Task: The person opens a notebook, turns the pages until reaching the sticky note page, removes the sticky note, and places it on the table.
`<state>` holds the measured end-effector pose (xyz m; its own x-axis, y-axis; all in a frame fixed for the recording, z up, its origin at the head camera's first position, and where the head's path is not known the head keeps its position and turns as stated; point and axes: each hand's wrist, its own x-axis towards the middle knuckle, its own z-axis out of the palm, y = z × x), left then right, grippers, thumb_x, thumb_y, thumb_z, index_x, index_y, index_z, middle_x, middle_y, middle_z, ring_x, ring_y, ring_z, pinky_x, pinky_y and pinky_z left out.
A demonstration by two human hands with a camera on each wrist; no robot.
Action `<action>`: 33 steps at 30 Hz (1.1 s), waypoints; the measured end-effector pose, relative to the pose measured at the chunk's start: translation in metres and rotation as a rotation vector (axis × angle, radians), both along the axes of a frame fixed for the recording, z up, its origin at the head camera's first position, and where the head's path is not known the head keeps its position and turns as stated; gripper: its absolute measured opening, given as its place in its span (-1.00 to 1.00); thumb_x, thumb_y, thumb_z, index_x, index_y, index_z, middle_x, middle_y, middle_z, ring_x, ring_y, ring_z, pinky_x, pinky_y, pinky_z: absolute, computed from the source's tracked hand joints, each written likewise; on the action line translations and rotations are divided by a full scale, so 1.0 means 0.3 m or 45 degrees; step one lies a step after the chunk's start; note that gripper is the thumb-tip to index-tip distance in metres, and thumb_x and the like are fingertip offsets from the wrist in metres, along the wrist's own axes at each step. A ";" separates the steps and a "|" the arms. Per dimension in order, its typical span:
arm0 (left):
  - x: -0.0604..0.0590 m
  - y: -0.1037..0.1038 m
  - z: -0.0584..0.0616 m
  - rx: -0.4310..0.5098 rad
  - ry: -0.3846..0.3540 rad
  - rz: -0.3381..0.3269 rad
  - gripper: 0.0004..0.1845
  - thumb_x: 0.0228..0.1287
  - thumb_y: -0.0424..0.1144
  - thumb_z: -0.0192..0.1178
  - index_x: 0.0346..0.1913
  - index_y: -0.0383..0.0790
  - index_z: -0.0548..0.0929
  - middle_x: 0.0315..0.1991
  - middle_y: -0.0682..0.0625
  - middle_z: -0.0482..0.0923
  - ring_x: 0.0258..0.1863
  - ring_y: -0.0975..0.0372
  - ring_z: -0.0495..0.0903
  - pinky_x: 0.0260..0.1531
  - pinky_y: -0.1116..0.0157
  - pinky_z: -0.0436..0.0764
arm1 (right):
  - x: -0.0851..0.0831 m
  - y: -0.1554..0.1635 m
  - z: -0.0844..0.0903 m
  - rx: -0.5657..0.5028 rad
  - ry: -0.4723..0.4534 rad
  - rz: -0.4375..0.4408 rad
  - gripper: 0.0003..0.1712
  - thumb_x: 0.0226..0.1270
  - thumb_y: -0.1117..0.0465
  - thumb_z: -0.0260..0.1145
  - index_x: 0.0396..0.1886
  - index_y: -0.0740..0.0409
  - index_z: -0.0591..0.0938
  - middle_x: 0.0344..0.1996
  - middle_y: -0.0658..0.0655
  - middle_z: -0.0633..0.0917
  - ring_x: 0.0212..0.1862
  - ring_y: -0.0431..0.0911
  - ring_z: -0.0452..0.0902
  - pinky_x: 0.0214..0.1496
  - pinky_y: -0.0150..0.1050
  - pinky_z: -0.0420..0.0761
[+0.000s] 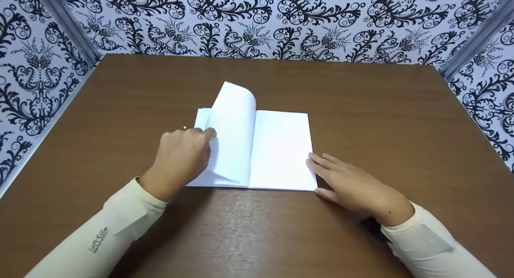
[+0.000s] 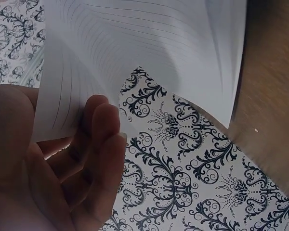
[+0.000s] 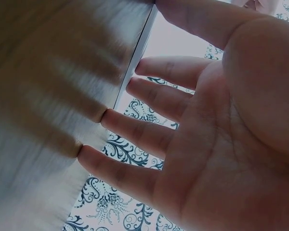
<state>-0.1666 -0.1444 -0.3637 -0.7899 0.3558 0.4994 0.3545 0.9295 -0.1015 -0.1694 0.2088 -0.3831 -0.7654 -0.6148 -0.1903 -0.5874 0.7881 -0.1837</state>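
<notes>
An open notebook (image 1: 283, 147) with white pages lies on the wooden table. Over its left half a page (image 1: 235, 117) stands raised and curved, its top corner above the rest. My left hand (image 1: 182, 151) pinches that page by its outer side; the left wrist view shows thin ruled lines on the paper (image 2: 135, 29) and curled fingers (image 2: 106, 130) against it. At the notebook's lower right edge rests my right hand (image 1: 353, 185), fingers straight and spread. Some of its fingertips touch the notebook, others the table, as the right wrist view shows.
The brown table (image 1: 381, 117) extends around the notebook on all sides. White panels with a black floral pattern (image 1: 249, 25) stand behind it and along both sides. Pale sleeves (image 1: 120, 213) cover both forearms.
</notes>
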 end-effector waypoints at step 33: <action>0.041 -0.035 -0.031 -0.154 -0.124 0.018 -0.79 0.01 -0.55 0.16 -0.64 -0.22 0.58 -0.78 -0.11 0.49 -0.79 0.21 0.24 -0.86 0.17 0.26 | 0.001 0.000 0.001 0.009 0.006 -0.001 -0.22 0.47 0.03 0.24 0.55 0.16 0.21 0.55 0.18 0.22 0.53 0.29 0.14 0.31 0.38 0.35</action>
